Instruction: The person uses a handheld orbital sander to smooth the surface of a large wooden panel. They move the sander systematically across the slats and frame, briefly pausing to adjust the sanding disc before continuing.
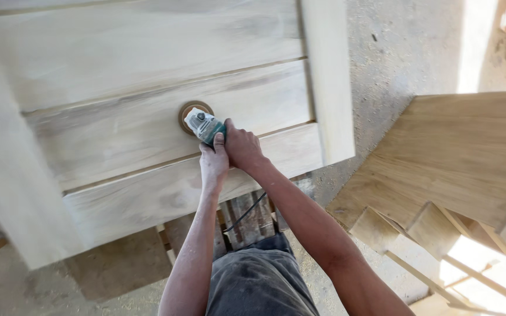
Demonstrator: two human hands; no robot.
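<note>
Head view: both hands are clamped on a small green and grey sander (205, 126), the left hand (213, 162) under its rear, the right hand (242, 146) over the body, fingers wrapped tight. Its brown round disc (190, 111) lies flat on the middle board of a pale panelled door (118, 117). A black cord (247, 213) hangs toward dark trousers (259, 281). A wooden stair frame (452, 169) stands just right, across bare dusty concrete floor (405, 52).
</note>
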